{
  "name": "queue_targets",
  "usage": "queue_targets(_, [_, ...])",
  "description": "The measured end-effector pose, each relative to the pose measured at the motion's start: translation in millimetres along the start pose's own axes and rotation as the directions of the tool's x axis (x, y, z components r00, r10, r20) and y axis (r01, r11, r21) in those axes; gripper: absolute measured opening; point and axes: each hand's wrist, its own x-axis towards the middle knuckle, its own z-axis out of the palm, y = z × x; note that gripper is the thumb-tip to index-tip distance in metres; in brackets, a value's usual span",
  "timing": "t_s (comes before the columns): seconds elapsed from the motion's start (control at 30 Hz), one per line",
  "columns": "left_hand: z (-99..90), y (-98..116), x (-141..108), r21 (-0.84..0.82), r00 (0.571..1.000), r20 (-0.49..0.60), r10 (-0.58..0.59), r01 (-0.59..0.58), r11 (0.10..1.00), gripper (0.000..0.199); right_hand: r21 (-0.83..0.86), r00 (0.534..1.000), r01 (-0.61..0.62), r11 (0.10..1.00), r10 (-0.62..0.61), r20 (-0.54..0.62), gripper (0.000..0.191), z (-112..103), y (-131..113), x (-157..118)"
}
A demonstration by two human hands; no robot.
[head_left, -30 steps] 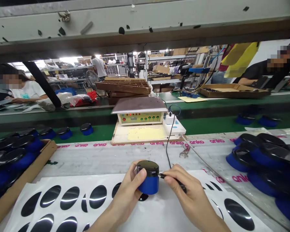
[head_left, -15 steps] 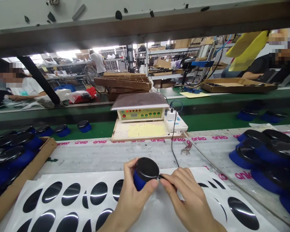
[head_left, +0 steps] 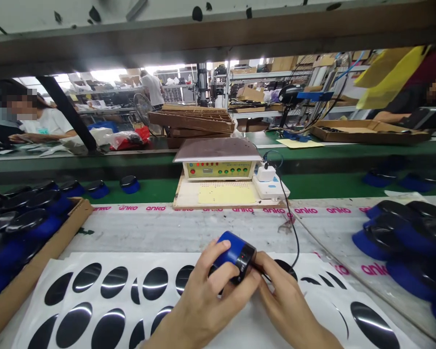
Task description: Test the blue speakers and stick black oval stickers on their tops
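While the left hand clasps a blue-and-black cylindrical device over white sheets, the device's black end slants toward the right hand, closed about a black cable; tip hidden.

Brand print: "anko", pink, lowercase, repeated in a row along the far edge of the table cover; the same word reappears at the cover's right side. Held blue unit: "OFF", light characters on the black band; adjacent mark too small to read. Control box: legends on the yellow panel illegible. Power strip: blue labels illegible. Badge on the person at left: text illegible.
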Motion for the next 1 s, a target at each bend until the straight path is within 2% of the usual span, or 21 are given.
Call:
queue_targets(0.13, [-1.2,-3.5,0.8,0.013,0.999,0.031,-0.016,0.015,1.0,0.042,-0.026,0.998,0.056,0.998,-0.055,0.012,0.017,2.6,4.1,0.5])
queue_targets(0.23, [-1.6,-8.5,2.6,0.001,0.998,0.052,-0.038,0.038,0.999,0.034,-0.039,0.997,0.051,0.998,-0.049,0.052,0.016,3.7,5.5,0.8])
queue_targets(0.4, [-4.3,-10.2,4.8,-0.02,0.998,0.031,-0.063,0.064,0.998,0.024,-0.067,0.992,0.113,0.991,-0.109,0.057,0.014,-0.2,5.8,-0.5])
queue_targets(0.47, [-5.4,-8.9,4.1,-0.056,0.994,0.003,-0.106,0.106,0.993,0.021,-0.093,0.989,0.142,0.985,-0.138,0.054,0.016,-3.3,6.6,0.0])
queue_targets(0.53, [-5.1,-8.6,2.8,-0.121,0.981,0.021,-0.194,0.195,0.973,0.027,-0.133,0.984,0.174,0.976,-0.167,0.065,0.018,-6.4,7.1,1.2])
queue_targets(0.6, [-2.5,-10.5,0.7,-0.182,0.944,0.16,-0.289,0.316,0.931,0.053,-0.208,0.973,0.225,0.952,-0.207,0.102,0.019,-9.7,5.4,2.7])
queue_targets(0.67, [2.0,-16.3,-2.8,-0.178,0.873,0.358,-0.332,0.413,0.893,0.078,-0.327,0.958,0.284,0.901,-0.253,0.134,0.02,-15.0,0.5,3.5])
queue_targets(0.7, [4.4,-21.2,-5.4,-0.149,0.837,0.419,-0.351,0.445,0.883,0.083,-0.396,0.953,0.302,0.867,-0.266,0.145,0.021,-19.1,-2.9,3.4])
queue_targets(0.73, [6.7,-27.7,-8.5,-0.107,0.814,0.439,-0.381,0.469,0.877,0.082,-0.463,0.952,0.306,0.832,-0.27,0.143,0.021,-24.5,-6.4,2.8])
queue_targets(0.8, [10.6,-45.0,-14.6,-0.008,0.779,0.387,-0.494,0.538,0.843,0.071,-0.555,0.96,0.277,0.785,-0.252,0.122,0.02,-38.4,-12.3,-0.8])
queue_targets(0.87, [14.2,-64.1,-15.7,0.086,0.697,0.353,-0.624,0.64,0.764,0.066,-0.584,0.97,0.243,0.775,-0.206,0.13,0.017,-54.1,-14.1,-8.6])
queue_targets(0.93, [20.7,-74.9,-4.6,0.21,0.607,0.369,-0.704,0.683,0.699,0.066,-0.577,0.97,0.231,0.784,-0.139,0.199,0.015,-66.5,-11.4,-20.0])
queue_targets(0.97, [26.4,-73.5,7.2,0.262,0.598,0.364,-0.714,0.67,0.695,0.066,-0.572,0.963,0.226,0.789,-0.094,0.251,0.013,-70.0,-9.1,-26.3])
queue_targets(1.0, [34.7,-66.2,23.1,0.276,0.624,0.363,-0.692,0.638,0.719,0.066,-0.566,0.953,0.22,0.794,-0.051,0.298,0.012,-71.4,-6.7,-32.6])
